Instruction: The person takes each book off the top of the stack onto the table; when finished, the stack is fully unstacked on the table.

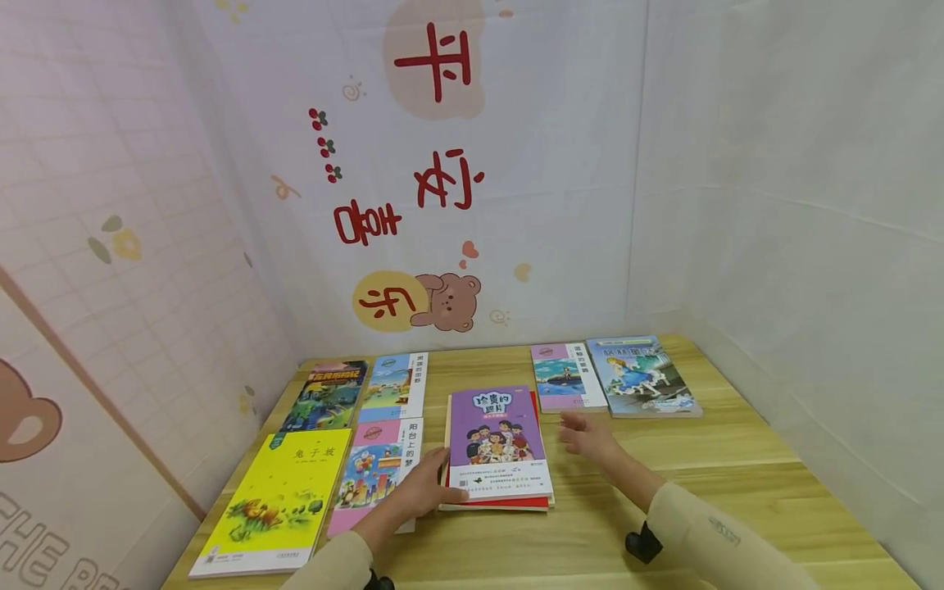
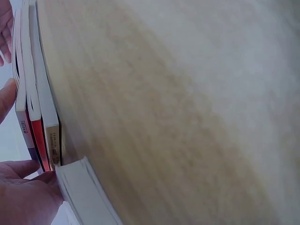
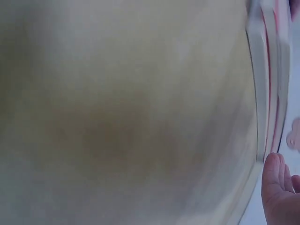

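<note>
A purple picture-covered book (image 1: 497, 438) lies on top of a small stack, with a red-covered book (image 1: 544, 410) beneath it and a cream-spined book (image 2: 52, 143) at the bottom. At the stack's near left corner is my left hand (image 1: 428, 489), thumb over the purple book's lower edge and fingers along the spines. The left wrist view shows the fingertips (image 2: 28, 168) right at those spines. My right hand (image 1: 590, 441) hovers just right of the stack, fingers loosely extended and holding nothing. In the right wrist view its fingers (image 3: 273, 173) are near the stack's page edges.
Left of the stack lie a yellow book (image 1: 276, 500), a pink book (image 1: 372, 471), a blue book (image 1: 391, 389) and a dark green book (image 1: 328, 397). Behind the right hand are a pink-and-blue book (image 1: 566, 378) and a light blue book (image 1: 642, 377). Printed cloth walls (image 1: 560, 164) enclose the wooden table (image 1: 708, 459).
</note>
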`<state>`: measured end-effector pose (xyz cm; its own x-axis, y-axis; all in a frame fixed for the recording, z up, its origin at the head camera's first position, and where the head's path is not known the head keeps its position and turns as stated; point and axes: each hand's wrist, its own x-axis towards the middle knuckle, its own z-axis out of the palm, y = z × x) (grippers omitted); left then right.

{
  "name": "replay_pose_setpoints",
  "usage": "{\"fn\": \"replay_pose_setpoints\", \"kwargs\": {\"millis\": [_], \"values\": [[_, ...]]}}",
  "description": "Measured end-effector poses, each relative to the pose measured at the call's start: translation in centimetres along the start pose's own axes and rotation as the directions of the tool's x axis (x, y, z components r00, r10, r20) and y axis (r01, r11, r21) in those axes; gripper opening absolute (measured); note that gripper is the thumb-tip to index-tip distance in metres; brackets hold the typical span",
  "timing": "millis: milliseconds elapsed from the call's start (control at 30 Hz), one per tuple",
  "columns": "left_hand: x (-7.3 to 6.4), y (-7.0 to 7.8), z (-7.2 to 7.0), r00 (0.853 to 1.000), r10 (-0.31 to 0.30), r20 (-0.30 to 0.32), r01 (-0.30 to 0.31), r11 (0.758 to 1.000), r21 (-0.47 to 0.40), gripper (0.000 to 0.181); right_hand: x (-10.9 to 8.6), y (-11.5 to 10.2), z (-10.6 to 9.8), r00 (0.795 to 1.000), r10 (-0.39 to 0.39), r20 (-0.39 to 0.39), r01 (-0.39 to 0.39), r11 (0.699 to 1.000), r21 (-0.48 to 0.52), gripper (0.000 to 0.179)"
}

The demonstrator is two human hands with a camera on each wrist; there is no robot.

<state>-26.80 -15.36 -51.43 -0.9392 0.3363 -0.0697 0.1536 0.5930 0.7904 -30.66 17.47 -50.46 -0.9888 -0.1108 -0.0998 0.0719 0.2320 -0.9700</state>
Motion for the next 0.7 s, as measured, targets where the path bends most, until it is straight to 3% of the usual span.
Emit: {"fn": "replay_pose_setpoints", "kwargs": {"millis": [400, 700], "values": [[-0.4, 0.2, 0.0, 1.000, 0.001, -0.012, -0.001, 1.000, 0.004, 0.086, -2.5, 1.0, 3.0, 0.999, 0.046, 0.001, -0.046, 0.997, -0.061, 0.051], [-0.2, 0.0, 0.0, 1.000, -0.023, -0.005, 0.023, 1.000, -0.013, 0.086, -2.8, 1.4, 3.6, 0.999, 0.018, -0.033, -0.020, 0.997, -0.072, 0.051]]}}
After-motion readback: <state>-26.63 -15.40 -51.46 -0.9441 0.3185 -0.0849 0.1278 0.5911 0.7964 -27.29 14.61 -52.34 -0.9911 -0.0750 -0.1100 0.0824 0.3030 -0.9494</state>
